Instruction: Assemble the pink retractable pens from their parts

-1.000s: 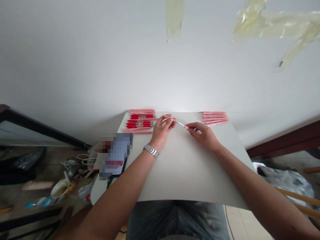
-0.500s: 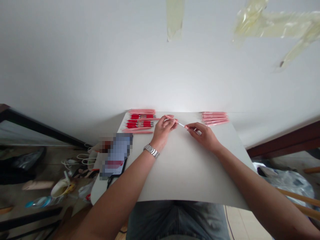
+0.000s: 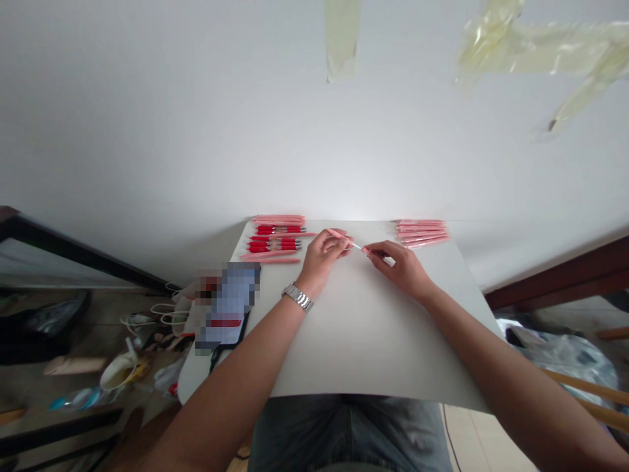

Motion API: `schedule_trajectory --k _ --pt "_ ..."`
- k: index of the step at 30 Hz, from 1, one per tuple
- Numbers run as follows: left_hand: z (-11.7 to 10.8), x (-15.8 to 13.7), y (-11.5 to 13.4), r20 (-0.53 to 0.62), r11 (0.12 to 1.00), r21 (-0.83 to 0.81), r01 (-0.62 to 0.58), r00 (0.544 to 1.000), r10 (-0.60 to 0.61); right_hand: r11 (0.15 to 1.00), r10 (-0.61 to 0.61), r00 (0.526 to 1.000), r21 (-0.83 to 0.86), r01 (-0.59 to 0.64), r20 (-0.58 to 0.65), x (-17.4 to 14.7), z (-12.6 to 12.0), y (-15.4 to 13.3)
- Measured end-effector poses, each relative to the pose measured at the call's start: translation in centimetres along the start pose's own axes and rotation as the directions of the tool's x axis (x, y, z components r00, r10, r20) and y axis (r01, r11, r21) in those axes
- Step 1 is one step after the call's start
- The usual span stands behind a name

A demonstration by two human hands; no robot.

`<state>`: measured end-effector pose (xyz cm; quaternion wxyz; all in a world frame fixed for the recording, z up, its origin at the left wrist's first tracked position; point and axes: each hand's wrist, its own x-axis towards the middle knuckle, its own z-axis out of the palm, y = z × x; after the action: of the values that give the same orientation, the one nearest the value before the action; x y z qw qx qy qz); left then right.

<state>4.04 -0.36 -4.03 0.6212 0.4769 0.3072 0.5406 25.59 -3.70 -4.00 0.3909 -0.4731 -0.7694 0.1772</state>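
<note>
Above the far part of the table, my left hand (image 3: 322, 254) pinches a pink pen barrel (image 3: 336, 233) that slants down to the right. A thin white refill (image 3: 357, 246) bridges the short gap from this barrel to my right hand (image 3: 399, 263). The fingers of my right hand are closed on the refill's other end, where a small pinkish piece shows; its exact form is hidden. On the table left of my hands lie several red pens (image 3: 275, 244) with pink barrels (image 3: 279, 219) around them. To the right is a pile of pink pens (image 3: 422, 231).
A blurred-out phone (image 3: 233, 305) lies at the left side of the white table (image 3: 363, 341). The wall (image 3: 295, 131) rises right behind the table. On the floor at left are cables, a cup (image 3: 118, 372) and a bottle; a plastic bag (image 3: 570, 360) is at right.
My two hands have come slightly closer together. Less of the white refill shows between them, and the pink barrel has shifted a little to the right.
</note>
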Motion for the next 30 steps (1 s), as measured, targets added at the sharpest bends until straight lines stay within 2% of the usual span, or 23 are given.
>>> schedule_trajectory --k 16,30 --pt "0.21 -0.21 0.33 0.086 0.993 0.117 0.005 0.996 -0.015 1.0 -0.022 1.0 -0.002 0.022 0.012 -0.03 0.14 -0.17" --pt "0.28 -0.32 0.64 0.124 0.99 0.143 -0.007 0.992 -0.011 1.0 -0.012 1.0 0.008 0.012 -0.013 -0.02 0.17 -0.33"
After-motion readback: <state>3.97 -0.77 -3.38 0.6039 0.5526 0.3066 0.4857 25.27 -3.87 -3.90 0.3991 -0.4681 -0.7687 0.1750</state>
